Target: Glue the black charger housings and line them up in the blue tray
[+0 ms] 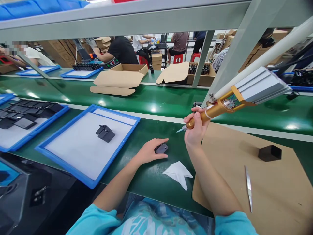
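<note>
My left hand (149,150) rests on the green bench top and pinches a small dark grey plastic part (161,148) between thumb and fingers. My right hand (195,129) is raised just right of it, wrapped round a gold pen-shaped dispenser (207,114) whose white needle tip (179,130) points down-left toward the part. A white tube runs from the dispenser's rear up to the right. The tip hangs a short way above and to the right of the part, not touching it.
A blue-rimmed white tray (73,169) with two dark parts (105,133) lies left; another tray (31,132) of several black parts sits further left. A folded white paper (178,172), brown cardboard sheet (269,189), black box (269,152) and metal blade (248,186) lie right. People work beyond the conveyor.
</note>
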The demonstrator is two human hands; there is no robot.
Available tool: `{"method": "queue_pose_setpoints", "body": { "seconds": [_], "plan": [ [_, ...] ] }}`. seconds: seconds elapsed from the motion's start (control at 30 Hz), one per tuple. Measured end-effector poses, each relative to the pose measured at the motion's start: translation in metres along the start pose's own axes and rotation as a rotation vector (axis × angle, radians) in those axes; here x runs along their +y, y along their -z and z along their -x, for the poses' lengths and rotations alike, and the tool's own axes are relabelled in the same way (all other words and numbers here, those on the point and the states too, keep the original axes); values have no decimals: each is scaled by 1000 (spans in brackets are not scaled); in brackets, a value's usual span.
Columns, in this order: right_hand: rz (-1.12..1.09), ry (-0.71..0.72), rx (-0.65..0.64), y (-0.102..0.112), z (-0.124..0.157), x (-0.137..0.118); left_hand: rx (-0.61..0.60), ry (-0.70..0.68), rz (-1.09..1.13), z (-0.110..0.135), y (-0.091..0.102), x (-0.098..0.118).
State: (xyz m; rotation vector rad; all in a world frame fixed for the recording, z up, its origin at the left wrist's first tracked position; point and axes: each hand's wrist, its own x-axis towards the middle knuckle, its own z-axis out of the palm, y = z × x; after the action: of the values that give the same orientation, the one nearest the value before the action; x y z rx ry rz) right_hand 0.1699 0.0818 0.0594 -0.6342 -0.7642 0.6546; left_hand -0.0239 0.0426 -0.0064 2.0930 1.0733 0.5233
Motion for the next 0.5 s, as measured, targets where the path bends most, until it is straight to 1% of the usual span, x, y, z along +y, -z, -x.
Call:
{"method": "queue_pose_setpoints", "body": {
  "seconds": [0.13, 0.23, 0.33, 0.4, 0.5],
  "plan": [
    [-11, -4, 4, 0, 0, -1, 37, -35, -24, 6, 2, 3],
    [-29, 4, -2, -1, 1, -2, 63, -22, 60, 8, 4, 3],
    [-31, -2, -13, -2, 2, -4, 89, 31, 177, 6, 7, -1],
    [-42, -16, -24, -4, 4, -6, 81, 58, 248, 4, 7, -5],
    [-72, -29, -49, -6, 8, -8, 63, 31, 275, 0, 6, -11]
  ]
}}
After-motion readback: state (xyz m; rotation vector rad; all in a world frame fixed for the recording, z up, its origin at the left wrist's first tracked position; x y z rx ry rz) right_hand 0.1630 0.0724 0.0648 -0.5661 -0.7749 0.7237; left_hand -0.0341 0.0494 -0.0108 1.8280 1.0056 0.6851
